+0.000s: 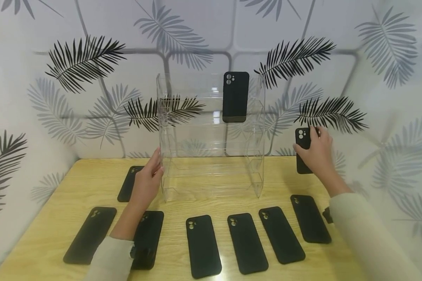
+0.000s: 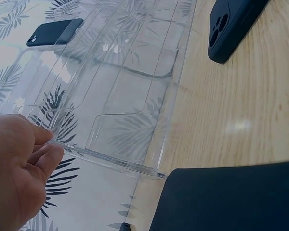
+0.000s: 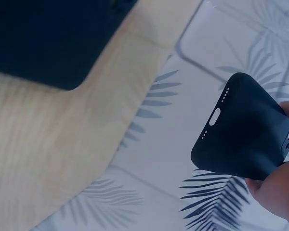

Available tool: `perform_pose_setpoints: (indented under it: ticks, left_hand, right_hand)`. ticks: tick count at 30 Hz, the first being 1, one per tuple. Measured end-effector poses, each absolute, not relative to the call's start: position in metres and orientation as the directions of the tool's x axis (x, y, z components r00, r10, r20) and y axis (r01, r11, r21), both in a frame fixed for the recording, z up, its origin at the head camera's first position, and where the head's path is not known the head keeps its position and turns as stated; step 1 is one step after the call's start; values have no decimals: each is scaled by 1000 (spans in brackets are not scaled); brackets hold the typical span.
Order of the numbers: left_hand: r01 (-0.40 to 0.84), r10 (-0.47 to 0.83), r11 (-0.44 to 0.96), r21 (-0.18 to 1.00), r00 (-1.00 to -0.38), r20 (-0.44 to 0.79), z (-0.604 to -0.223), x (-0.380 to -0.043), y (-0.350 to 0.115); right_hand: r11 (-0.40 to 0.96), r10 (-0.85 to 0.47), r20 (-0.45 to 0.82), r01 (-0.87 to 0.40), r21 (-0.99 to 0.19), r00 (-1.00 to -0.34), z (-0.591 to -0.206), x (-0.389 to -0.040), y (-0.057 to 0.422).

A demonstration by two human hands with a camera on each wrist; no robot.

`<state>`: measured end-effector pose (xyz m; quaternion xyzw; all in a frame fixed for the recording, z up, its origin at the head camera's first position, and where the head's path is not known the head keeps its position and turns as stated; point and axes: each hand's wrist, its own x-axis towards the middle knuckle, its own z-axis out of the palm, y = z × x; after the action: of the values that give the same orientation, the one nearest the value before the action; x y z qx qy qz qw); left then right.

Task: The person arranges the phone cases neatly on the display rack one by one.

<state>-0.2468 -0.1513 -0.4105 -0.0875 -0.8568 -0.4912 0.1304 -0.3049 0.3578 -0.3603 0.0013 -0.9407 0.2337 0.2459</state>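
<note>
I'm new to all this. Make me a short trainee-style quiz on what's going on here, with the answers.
1. Count: in the head view, how many black cases lie on the table?

2. Choose: the left grip touches the stand. What does the right grip hold?
A) the stand
B) nothing
C) a case

3. True or false: the case on the stand is nearer the stand's top than its bottom.

Key:
1. Seven.
2. C.
3. True.

both arms (image 1: 365, 230) forward and apart, left grip (image 1: 148, 181) lower, right grip (image 1: 318, 150) higher, curled
</note>
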Motion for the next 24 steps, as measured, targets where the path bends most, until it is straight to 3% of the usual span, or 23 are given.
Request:
perform_pose_setpoints:
  ticks: [13,24]
  left_hand:
    - [272,28,514,814,-953,301,-407,-245,-150]
    - [269,29,507,819,-955,295,-408,-245,-150]
  right_hand:
    - [793,94,619,-318,-520,-779,-315,-297,308]
    - [732,54,635,-402,-550,-771,-286,-289,258]
